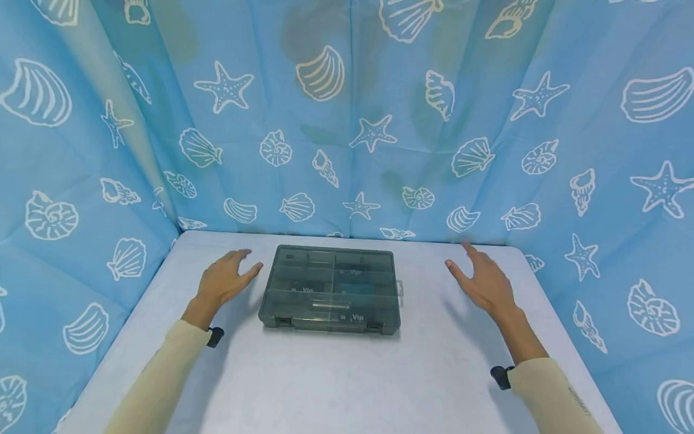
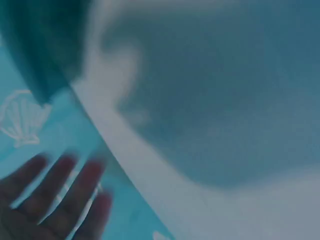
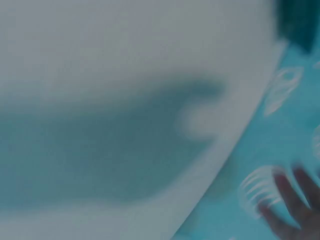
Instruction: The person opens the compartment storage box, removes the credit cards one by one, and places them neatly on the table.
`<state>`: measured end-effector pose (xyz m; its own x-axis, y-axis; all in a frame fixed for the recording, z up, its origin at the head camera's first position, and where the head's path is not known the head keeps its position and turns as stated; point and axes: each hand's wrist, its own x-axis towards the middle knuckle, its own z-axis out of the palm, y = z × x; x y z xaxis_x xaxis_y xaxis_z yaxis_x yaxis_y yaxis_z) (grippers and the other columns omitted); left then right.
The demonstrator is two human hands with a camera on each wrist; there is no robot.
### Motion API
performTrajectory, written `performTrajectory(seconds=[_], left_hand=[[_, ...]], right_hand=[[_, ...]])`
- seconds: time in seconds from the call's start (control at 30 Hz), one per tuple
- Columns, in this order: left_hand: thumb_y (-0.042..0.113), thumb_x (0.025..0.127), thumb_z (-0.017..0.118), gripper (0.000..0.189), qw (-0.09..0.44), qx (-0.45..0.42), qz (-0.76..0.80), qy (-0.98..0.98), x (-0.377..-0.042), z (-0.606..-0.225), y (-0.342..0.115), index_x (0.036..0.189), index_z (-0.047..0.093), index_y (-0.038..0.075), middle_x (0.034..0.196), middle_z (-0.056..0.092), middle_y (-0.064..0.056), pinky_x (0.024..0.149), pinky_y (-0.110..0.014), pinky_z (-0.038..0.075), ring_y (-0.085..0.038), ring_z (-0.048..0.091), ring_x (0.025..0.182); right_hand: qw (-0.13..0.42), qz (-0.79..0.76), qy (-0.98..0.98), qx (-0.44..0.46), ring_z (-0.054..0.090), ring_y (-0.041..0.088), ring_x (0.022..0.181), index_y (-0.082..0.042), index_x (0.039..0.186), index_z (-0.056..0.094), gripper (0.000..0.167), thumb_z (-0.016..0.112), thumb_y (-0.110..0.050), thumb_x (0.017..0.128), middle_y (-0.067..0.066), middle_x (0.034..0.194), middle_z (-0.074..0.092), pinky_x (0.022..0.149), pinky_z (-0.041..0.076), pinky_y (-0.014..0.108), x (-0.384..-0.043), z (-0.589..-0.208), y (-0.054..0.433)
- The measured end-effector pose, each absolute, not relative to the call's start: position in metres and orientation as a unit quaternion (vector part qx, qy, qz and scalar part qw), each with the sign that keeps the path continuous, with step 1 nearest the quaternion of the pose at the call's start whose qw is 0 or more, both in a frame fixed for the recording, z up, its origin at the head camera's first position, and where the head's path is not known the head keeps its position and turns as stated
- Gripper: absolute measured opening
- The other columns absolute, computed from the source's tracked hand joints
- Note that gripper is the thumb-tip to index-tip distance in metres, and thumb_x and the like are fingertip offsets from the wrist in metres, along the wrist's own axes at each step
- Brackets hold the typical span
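A dark translucent plastic organizer box [image 1: 329, 289] with a closed lid and two front latches lies flat on the white table. Through its lid show dividers and several dark items, some marked "Vip". My left hand [image 1: 225, 280] hovers just left of the box, thumb and fingers spread apart, holding nothing. In the left wrist view the fingers [image 2: 75, 195] are extended and blurred. Farther off to the right, my right hand [image 1: 485, 283] is over the table, thumb away from the fingers and nothing in it. The fingers [image 3: 292, 200] look straight in the right wrist view.
The white table [image 1: 325, 386] has its far edge against a blue curtain [image 1: 347, 120] printed with white shells and starfish, which also hangs on both sides. A small clear tab [image 1: 400, 288] sticks out from the box's right side. Dark bands circle both wrists.
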<state>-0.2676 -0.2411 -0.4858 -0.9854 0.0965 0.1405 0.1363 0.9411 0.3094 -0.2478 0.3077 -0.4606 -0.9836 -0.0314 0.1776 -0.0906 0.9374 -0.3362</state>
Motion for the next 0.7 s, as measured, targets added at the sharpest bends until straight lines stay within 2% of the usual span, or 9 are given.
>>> performTrajectory(seconds=[0.03, 0.1, 0.13, 0.2, 0.3, 0.5, 0.6, 0.7], left_hand=[[0.061, 0.095, 0.045, 0.069, 0.038, -0.047, -0.192, -0.980, -0.266, -0.486, -0.238, 0.133, 0.055, 0.004, 0.124, 0.061, -0.020, 0.090, -0.055, 0.047, -0.036, 0.061, 0.107], [0.053, 0.098, 0.047, 0.059, -0.015, -0.022, -0.253, -0.967, -0.262, -0.487, -0.232, 0.119, 0.062, 0.000, 0.103, 0.068, -0.016, 0.074, -0.046, 0.053, -0.028, 0.067, 0.081], [0.051, 0.099, 0.048, 0.056, -0.042, -0.013, -0.279, -0.959, -0.261, -0.488, -0.230, 0.114, 0.063, -0.001, 0.095, 0.069, -0.013, 0.068, -0.042, 0.053, -0.024, 0.066, 0.072], [0.048, 0.100, 0.048, 0.053, -0.086, 0.004, -0.325, -0.942, -0.260, -0.490, -0.225, 0.110, 0.064, -0.002, 0.088, 0.067, -0.010, 0.063, -0.037, 0.053, -0.019, 0.065, 0.063], [0.046, 0.101, 0.049, 0.052, -0.122, 0.018, -0.374, -0.919, -0.259, -0.495, -0.221, 0.106, 0.063, -0.005, 0.087, 0.064, -0.011, 0.061, -0.034, 0.055, -0.018, 0.064, 0.063], [0.044, 0.099, 0.053, 0.056, -0.154, 0.060, -0.438, -0.884, -0.261, -0.502, -0.215, 0.114, 0.059, -0.009, 0.095, 0.062, -0.017, 0.065, -0.034, 0.057, -0.022, 0.064, 0.075], [0.045, 0.097, 0.056, 0.061, -0.174, 0.083, -0.475, -0.859, -0.263, -0.504, -0.215, 0.121, 0.054, -0.011, 0.100, 0.060, -0.016, 0.067, -0.033, 0.056, -0.022, 0.062, 0.079], [0.043, 0.097, 0.057, 0.057, -0.212, 0.098, -0.535, -0.812, -0.266, -0.505, -0.216, 0.118, 0.054, -0.009, 0.096, 0.057, -0.012, 0.066, -0.031, 0.053, -0.019, 0.057, 0.076]], right_hand=[[0.071, 0.219, -0.973, 0.036, 0.056, 0.042, 0.115, -0.009, 0.145, 0.043, 0.074, 0.042, -0.064, 0.095, 0.022, 0.132, 0.056, 0.090, 0.044, 0.065, -0.243, -0.461, 0.301], [0.030, 0.302, -0.952, 0.049, 0.066, 0.032, 0.093, -0.005, 0.128, 0.058, 0.058, 0.048, -0.054, 0.098, 0.016, 0.110, 0.068, 0.079, 0.054, 0.049, -0.235, -0.464, 0.286], [0.006, 0.335, -0.940, 0.056, 0.067, 0.026, 0.084, -0.005, 0.120, 0.062, 0.051, 0.051, -0.050, 0.099, 0.012, 0.101, 0.070, 0.073, 0.055, 0.042, -0.230, -0.466, 0.278], [-0.042, 0.387, -0.918, 0.072, 0.067, 0.019, 0.075, -0.005, 0.110, 0.067, 0.040, 0.056, -0.042, 0.099, 0.005, 0.092, 0.071, 0.069, 0.055, 0.033, -0.223, -0.471, 0.262], [-0.102, 0.446, -0.884, 0.092, 0.067, 0.019, 0.074, -0.004, 0.105, 0.068, 0.035, 0.058, -0.037, 0.099, 0.006, 0.090, 0.070, 0.067, 0.056, 0.031, -0.212, -0.477, 0.242], [-0.204, 0.526, -0.818, 0.114, 0.068, 0.032, 0.077, 0.004, 0.102, 0.068, 0.039, 0.059, -0.035, 0.098, 0.018, 0.093, 0.070, 0.067, 0.058, 0.041, -0.193, -0.483, 0.214], [-0.245, 0.546, -0.793, 0.112, 0.068, 0.035, 0.079, 0.005, 0.103, 0.068, 0.042, 0.059, -0.035, 0.098, 0.017, 0.092, 0.071, 0.066, 0.058, 0.042, -0.186, -0.486, 0.202], [-0.293, 0.566, -0.764, 0.104, 0.069, 0.035, 0.081, 0.006, 0.104, 0.069, 0.042, 0.058, -0.035, 0.099, 0.015, 0.093, 0.072, 0.067, 0.058, 0.042, -0.180, -0.492, 0.192]])
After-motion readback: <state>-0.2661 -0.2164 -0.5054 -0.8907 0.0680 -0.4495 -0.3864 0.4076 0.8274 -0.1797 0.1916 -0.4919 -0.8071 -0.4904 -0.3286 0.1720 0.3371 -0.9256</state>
